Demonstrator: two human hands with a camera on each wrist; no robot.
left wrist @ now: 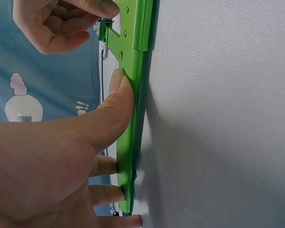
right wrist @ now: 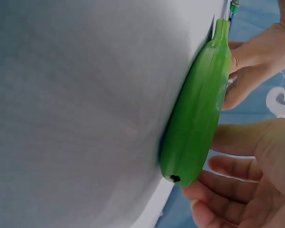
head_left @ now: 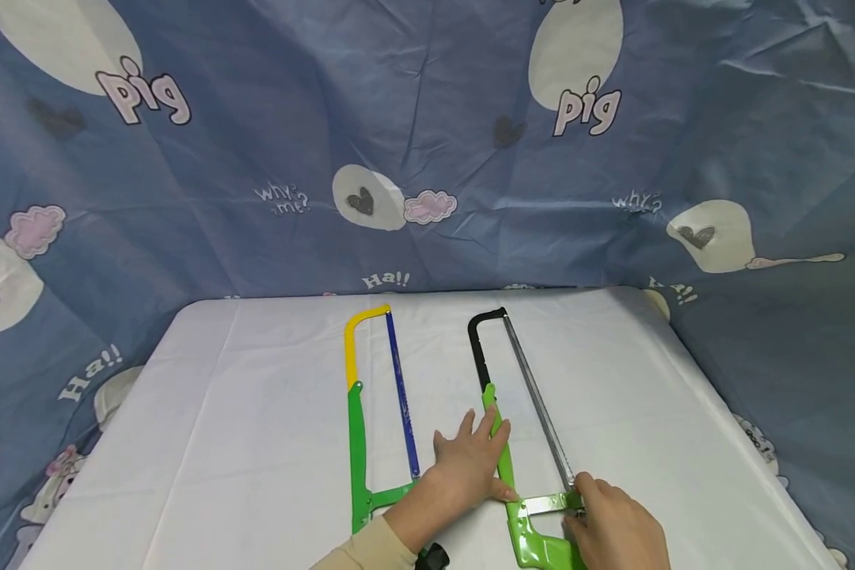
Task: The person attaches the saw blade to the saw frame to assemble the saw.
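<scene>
A hacksaw (head_left: 531, 388) with a black front arm, a bright green frame and handle and a grey blade lies flat on the white cloth. Over its frame my left hand (head_left: 466, 459) rests with the fingers spread; in the left wrist view the thumb presses along the green metal (left wrist: 126, 142). At the rear end of the blade, beside the handle (right wrist: 197, 114), my right hand (head_left: 623, 526) pinches the small blade fitting (left wrist: 106, 20) between thumb and fingers. That fitting is largely covered by the fingertips.
To the left lies a second hacksaw (head_left: 357, 443), with a yellow front arm, green frame and blue blade; my left forearm hides its handle. A black knob (head_left: 435, 556) shows below the forearm. The white-covered table (head_left: 256, 443) meets a blue printed curtain (head_left: 413, 111) behind.
</scene>
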